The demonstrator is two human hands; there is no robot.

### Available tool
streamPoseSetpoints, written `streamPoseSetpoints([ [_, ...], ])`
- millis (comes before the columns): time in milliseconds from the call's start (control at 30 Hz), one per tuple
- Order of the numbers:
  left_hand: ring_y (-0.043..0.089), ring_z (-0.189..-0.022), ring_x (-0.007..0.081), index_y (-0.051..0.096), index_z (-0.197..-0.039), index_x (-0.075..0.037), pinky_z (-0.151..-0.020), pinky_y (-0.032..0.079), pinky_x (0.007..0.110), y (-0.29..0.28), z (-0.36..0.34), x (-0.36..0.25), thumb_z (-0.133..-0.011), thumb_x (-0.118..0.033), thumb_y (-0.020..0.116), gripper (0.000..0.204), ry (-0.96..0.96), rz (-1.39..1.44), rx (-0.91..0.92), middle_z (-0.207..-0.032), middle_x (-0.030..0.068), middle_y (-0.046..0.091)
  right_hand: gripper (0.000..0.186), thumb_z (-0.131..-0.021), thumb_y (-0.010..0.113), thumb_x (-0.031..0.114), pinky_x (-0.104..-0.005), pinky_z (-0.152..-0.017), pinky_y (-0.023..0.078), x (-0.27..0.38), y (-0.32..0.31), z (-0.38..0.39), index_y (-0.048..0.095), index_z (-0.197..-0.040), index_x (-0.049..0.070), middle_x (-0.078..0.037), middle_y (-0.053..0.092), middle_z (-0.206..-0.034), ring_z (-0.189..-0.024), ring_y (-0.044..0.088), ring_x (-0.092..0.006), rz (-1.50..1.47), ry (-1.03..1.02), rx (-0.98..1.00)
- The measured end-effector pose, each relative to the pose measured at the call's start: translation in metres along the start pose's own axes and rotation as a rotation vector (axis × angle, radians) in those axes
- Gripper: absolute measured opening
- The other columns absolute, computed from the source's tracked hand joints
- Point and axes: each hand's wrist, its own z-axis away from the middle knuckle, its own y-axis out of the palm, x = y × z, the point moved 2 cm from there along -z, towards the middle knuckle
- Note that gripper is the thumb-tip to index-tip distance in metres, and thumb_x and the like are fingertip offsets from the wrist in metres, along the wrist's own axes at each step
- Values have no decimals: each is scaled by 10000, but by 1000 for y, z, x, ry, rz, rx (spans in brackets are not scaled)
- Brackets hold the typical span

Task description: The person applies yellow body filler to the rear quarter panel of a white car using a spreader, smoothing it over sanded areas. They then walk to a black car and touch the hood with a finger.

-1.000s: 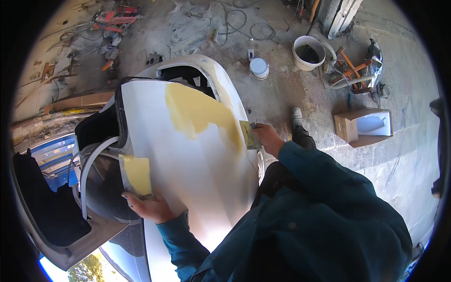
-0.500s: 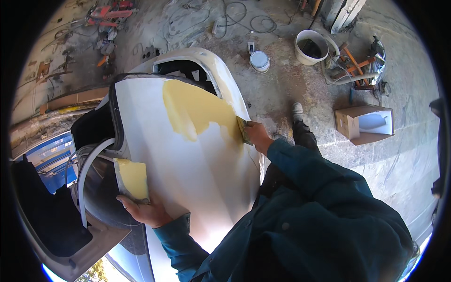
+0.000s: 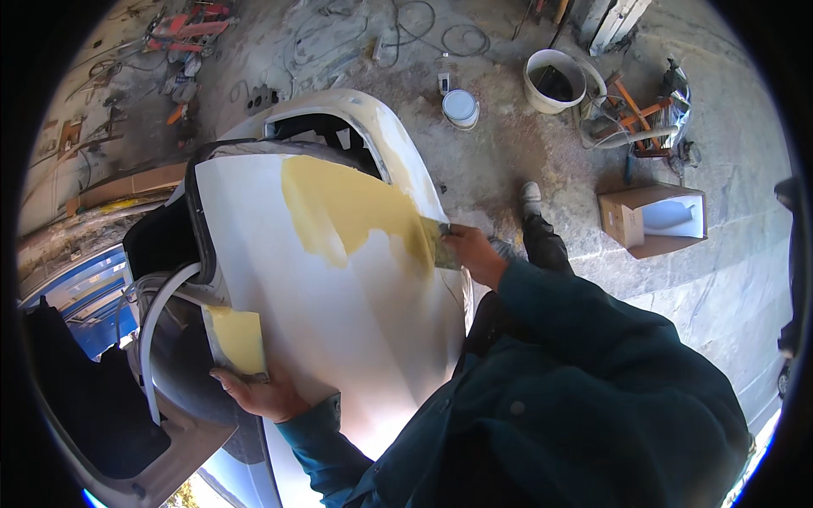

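Observation:
A pale car body panel (image 3: 296,326) lies below me, with yellow body filler (image 3: 356,207) spread over its far part. My right hand (image 3: 478,256) is closed on a filler spreader (image 3: 444,245) at the panel's right edge, and the blade lies against the filler's right end. On the left, my left hand (image 3: 267,395) grips the near end of a flat filler-coated plate (image 3: 237,339), which carries a thick layer of the same yellow filler. This plate is held over the panel's left edge, and some of my left fingers are hidden beneath it.
An open car door (image 3: 182,453) stands at lower left. Beyond the car are a lidded tub (image 3: 461,108) and a white bucket (image 3: 555,80). At right stand an open cardboard box (image 3: 622,222) and an orange wooden frame (image 3: 639,114). Hoses (image 3: 466,40) lie on the concrete floor.
My right hand and the spreader have shifted slightly right and more of the blade's face shows. The left hand still holds its plate. The whole view has moved a little.

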Motion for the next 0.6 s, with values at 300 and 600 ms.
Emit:
streamPoseSetpoints([
  [300, 649, -1399, 402, 393, -1645, 134, -1194, 512, 520, 3, -5, -8, -1000, -201, 840, 854, -67, 122, -18, -1575, 314, 585, 385, -1039, 609, 196, -440, -845, 576, -1, 21, -62, 750, -1359, 34, -236, 794, -1075, -931, 758, -323, 189, -138, -231],
  [600, 648, -1395, 411, 388, -1646, 137, -1182, 525, 511, 8, -14, -21, -1002, -203, 843, 859, -444, 533, -166, -1559, 320, 595, 404, -1028, 632, 153, -420, -939, 567, 14, 38, -41, 745, -1400, 45, -220, 800, -1142, -1013, 755, -304, 376, -258, -223],
])
